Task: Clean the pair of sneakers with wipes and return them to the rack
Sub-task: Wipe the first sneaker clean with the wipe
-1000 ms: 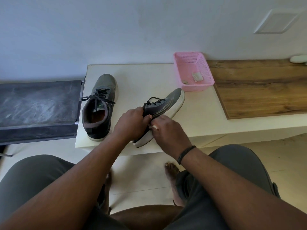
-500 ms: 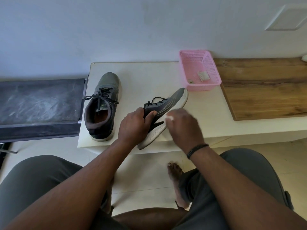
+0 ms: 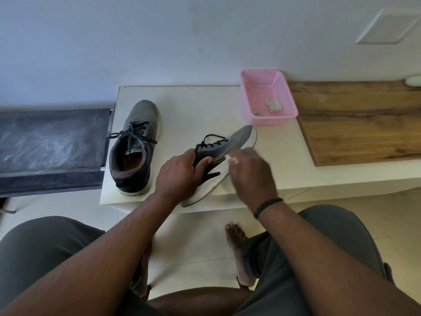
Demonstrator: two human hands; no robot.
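Observation:
Two grey sneakers with black laces and white soles are on the white table (image 3: 200, 106). One sneaker (image 3: 134, 147) stands upright at the left. My left hand (image 3: 180, 176) grips the collar of the other sneaker (image 3: 230, 147), which is tilted on its side over the table's front edge. My right hand (image 3: 250, 172) pinches a small white wipe (image 3: 231, 158) against the side of that tilted sneaker, near the white midsole.
A pink plastic basket (image 3: 284, 99) with crumpled used wipes stands at the back right of the table. A wooden board (image 3: 360, 124) lies to its right. A dark rack shelf (image 3: 50, 142) sits to the left. My knees and bare feet are below.
My right hand has slid with the wipe from the sneaker's heel forward along its side toward the toe. My left hand keeps its hold on the collar.

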